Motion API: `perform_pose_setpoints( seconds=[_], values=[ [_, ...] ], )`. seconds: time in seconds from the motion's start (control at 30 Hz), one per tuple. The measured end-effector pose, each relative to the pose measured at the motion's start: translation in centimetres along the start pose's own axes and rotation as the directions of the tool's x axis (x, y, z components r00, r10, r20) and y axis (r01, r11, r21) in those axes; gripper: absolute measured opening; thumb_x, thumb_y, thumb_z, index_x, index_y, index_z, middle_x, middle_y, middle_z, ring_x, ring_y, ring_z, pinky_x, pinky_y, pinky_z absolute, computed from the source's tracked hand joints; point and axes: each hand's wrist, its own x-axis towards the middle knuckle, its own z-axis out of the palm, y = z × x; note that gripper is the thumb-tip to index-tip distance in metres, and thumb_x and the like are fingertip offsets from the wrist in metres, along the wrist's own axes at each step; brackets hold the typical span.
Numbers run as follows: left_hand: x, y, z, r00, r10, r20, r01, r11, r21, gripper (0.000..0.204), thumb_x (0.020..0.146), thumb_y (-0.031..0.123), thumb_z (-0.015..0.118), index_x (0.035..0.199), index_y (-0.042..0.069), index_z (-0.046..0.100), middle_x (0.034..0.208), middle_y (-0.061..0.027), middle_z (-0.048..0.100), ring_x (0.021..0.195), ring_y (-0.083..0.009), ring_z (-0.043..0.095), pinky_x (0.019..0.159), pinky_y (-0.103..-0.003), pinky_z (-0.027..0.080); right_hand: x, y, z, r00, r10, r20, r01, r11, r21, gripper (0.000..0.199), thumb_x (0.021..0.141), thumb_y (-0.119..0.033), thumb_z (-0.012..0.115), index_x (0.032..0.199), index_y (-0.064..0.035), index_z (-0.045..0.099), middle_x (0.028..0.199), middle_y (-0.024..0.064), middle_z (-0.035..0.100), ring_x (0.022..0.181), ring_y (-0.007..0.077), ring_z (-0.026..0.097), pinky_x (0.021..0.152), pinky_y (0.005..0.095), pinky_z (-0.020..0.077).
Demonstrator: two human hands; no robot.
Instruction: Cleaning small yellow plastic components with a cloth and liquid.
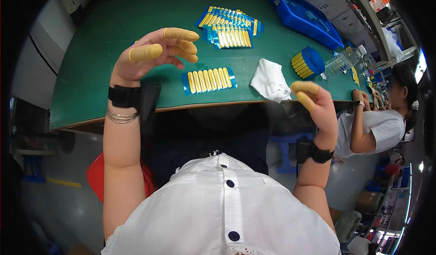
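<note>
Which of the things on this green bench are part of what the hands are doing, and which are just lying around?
Part of the work:
- left hand and right hand, raised, holding nothing, fingertips in yellow covers
- nearest blue pack of yellow sticks
- stack of blue packs
- round blue bundle

Just lying about:
- white cloth
- clear bottle
- blue tray
- co-worker

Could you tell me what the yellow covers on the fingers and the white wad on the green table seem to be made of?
The finger covers on the left hand look like thin matte latex or rubber: rolled rims, snug fit. The white wad looks like soft cloth or tissue, crumpled into folds; which one is unclear.
</note>
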Motion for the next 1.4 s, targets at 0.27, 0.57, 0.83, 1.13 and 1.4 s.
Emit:
perform_pose_setpoints(
  seconds=[0.27,0.57,0.83,1.13,1.4],
  values=[
    [-0.1,-0.2,-0.2,0.997,0.021,-0.069,-0.023,0.999,-0.035,0.081,0.080,0.050,0.066,0.137,-0.005,0.048,0.121,-0.0152,0.061,0.112,-0.0307,0.062,0.089,-0.037,0.050,9.1,-0.6,2.1,0.992,0.005,0.128,0.079,0.764,-0.640,0.042,0.081,0.001,0.065,0.123,-0.0054,0.064,0.117,0.0149,0.068,0.111,0.0329,0.062,0.094,0.0383,0.0489],
    [0.1,0.2,0.8,0.982,-0.033,-0.186,0.046,0.997,0.065,0.073,0.080,0.045,0.067,0.132,-0.003,0.053,0.114,-0.0119,0.064,0.108,-0.0261,0.064,0.087,-0.034,0.051,11.3,-1.7,2.2,0.952,0.267,0.149,-0.065,0.654,-0.754,0.045,0.070,-0.009,0.077,0.113,-0.0034,0.068,0.105,0.0136,0.070,0.098,0.0293,0.065,0.087,0.0358,0.0493],
    [2.5,7.3,7.4,0.883,0.074,-0.463,0.136,0.904,0.405,0.035,0.095,0.028,0.065,0.119,0.003,0.065,0.103,-0.0062,0.068,0.096,-0.0125,0.063,0.083,-0.029,0.050,10.6,-3.3,-1.0,0.949,0.157,0.274,0.031,0.816,-0.577,0.030,0.071,-0.011,0.079,0.098,-0.0012,0.070,0.096,0.0111,0.071,0.089,0.0218,0.067,0.082,0.0353,0.0504],
    [6.5,3.9,14.5,0.899,-0.223,-0.378,0.390,0.800,0.455,0.043,0.092,0.022,0.070,0.124,-0.004,0.058,0.100,-0.0098,0.066,0.085,-0.0134,0.063,0.075,-0.027,0.052,8.1,-3.3,3.7,0.972,-0.153,0.180,0.002,0.768,0.640,0.032,0.087,-0.005,0.072,0.116,0.0041,0.060,0.106,0.0109,0.069,0.096,0.0152,0.067,0.087,0.0279,0.0515],
    [5.8,0.5,14.4,0.832,-0.202,-0.516,0.218,0.975,-0.031,0.035,0.094,0.014,0.067,0.124,-0.002,0.059,0.102,-0.0070,0.067,0.087,-0.0115,0.063,0.076,-0.027,0.053,5.8,-2.8,10.0,0.976,-0.095,0.196,-0.119,0.519,0.846,0.032,0.093,-0.014,0.066,0.120,0.0021,0.061,0.111,0.0065,0.067,0.098,0.0121,0.063,0.086,0.0268,0.0489]
  ],
)
